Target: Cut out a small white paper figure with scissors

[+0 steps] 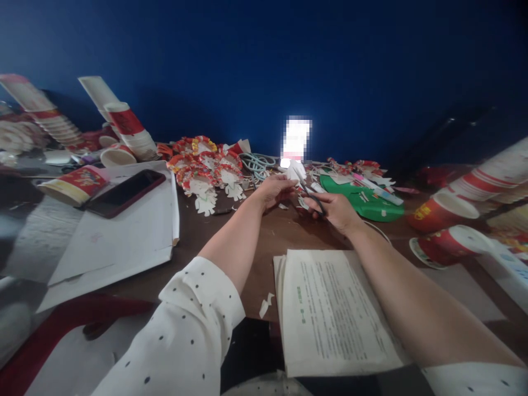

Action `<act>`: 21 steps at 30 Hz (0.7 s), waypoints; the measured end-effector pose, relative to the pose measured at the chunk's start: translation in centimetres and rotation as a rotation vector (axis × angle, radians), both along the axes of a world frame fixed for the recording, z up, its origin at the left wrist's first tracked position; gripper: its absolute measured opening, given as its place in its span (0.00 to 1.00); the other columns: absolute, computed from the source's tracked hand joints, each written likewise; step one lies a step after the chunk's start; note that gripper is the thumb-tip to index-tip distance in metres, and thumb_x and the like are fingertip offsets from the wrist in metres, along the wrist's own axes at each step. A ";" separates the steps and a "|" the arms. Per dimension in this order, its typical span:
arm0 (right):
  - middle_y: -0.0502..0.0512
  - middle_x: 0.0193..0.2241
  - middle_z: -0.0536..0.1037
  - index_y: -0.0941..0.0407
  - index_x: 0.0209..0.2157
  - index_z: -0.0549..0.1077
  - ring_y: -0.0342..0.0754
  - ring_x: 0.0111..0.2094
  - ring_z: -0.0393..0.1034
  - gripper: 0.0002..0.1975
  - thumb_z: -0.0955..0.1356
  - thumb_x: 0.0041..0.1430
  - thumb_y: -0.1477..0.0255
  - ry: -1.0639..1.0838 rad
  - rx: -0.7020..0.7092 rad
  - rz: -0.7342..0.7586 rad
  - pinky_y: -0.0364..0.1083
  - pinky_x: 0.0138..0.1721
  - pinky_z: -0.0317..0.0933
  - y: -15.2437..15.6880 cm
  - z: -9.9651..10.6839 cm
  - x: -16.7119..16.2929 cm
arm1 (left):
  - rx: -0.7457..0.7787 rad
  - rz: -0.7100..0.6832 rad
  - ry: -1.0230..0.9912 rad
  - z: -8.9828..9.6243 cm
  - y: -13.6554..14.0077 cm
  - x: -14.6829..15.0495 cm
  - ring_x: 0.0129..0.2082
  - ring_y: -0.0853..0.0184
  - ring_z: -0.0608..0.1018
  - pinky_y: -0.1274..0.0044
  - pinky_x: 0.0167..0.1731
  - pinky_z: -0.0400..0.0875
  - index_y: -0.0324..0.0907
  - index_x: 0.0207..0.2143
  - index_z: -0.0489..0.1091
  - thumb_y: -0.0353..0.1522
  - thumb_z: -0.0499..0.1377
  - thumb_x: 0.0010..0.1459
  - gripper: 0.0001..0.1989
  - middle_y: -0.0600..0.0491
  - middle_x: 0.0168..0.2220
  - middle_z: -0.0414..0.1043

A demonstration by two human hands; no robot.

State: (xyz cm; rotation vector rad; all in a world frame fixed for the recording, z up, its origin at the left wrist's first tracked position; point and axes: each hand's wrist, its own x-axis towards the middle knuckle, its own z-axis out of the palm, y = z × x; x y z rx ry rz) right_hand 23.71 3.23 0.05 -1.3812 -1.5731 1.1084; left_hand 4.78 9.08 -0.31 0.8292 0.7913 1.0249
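Over the back half of the brown table, my left hand (274, 190) pinches a small white paper piece (294, 172). My right hand (337, 211) is closed round a pair of dark-handled scissors (312, 199); their blades point up and left and meet the paper's right side. I cannot tell whether the blades are apart. Left of my hands lie several red-and-white cut-paper figures (206, 170) with white leaf-like ends. A green sheet (358, 202) lies just right of my right hand, with pens and paper scraps on it.
An open book (330, 308) lies at the front edge. At left, a dark phone (126, 192) rests on white papers (124, 242) beside paper cups (78, 184). More red paper cups (445, 212) stand and lie at right. A lit phone screen (296, 137) stands at the back. Paper scraps (266, 305) lie near the book.
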 end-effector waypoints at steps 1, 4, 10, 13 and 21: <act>0.53 0.25 0.78 0.57 0.39 0.85 0.44 0.23 0.67 0.26 0.78 0.46 0.51 0.008 0.000 0.004 0.45 0.27 0.60 0.0 0.0 0.0 | 0.000 0.002 0.005 0.0 0.0 0.0 0.21 0.76 0.74 0.82 0.28 0.70 0.35 0.30 0.73 0.21 0.63 0.60 0.06 0.56 0.22 0.73; 0.52 0.25 0.78 0.56 0.41 0.85 0.44 0.23 0.67 0.26 0.78 0.46 0.52 0.038 0.009 0.007 0.46 0.27 0.61 0.0 -0.1 0.0 | -0.006 0.007 0.021 0.0 0.1 0.0 0.22 0.76 0.74 0.81 0.29 0.71 0.35 0.30 0.73 0.21 0.65 0.58 0.05 0.55 0.22 0.73; 0.56 0.28 0.81 0.55 0.41 0.85 0.47 0.25 0.69 0.23 0.79 0.46 0.55 0.072 -0.043 0.019 0.47 0.27 0.64 0.0 -0.5 -0.2 | -0.001 0.210 -0.086 0.0 0.5 0.1 0.22 0.76 0.74 0.81 0.30 0.71 0.37 0.27 0.69 0.22 0.67 0.55 0.09 0.57 0.22 0.71; 0.55 0.27 0.81 0.55 0.42 0.84 0.48 0.26 0.72 0.25 0.81 0.42 0.58 0.103 -0.036 0.013 0.48 0.29 0.66 0.0 -0.6 -0.3 | -0.011 0.356 -0.164 0.0 0.8 -0.2 0.23 0.77 0.74 0.83 0.30 0.70 0.38 0.28 0.67 0.23 0.64 0.58 0.09 0.59 0.22 0.71; 0.51 0.33 0.81 0.55 0.49 0.79 0.45 0.28 0.73 0.33 0.81 0.40 0.60 0.315 0.035 -0.184 0.42 0.26 0.62 0.8 -1.1 0.3 | 0.066 0.178 -0.026 0.1 0.0 0.8 0.28 0.73 0.80 0.82 0.30 0.73 0.37 0.36 0.72 0.24 0.66 0.54 0.08 0.54 0.27 0.77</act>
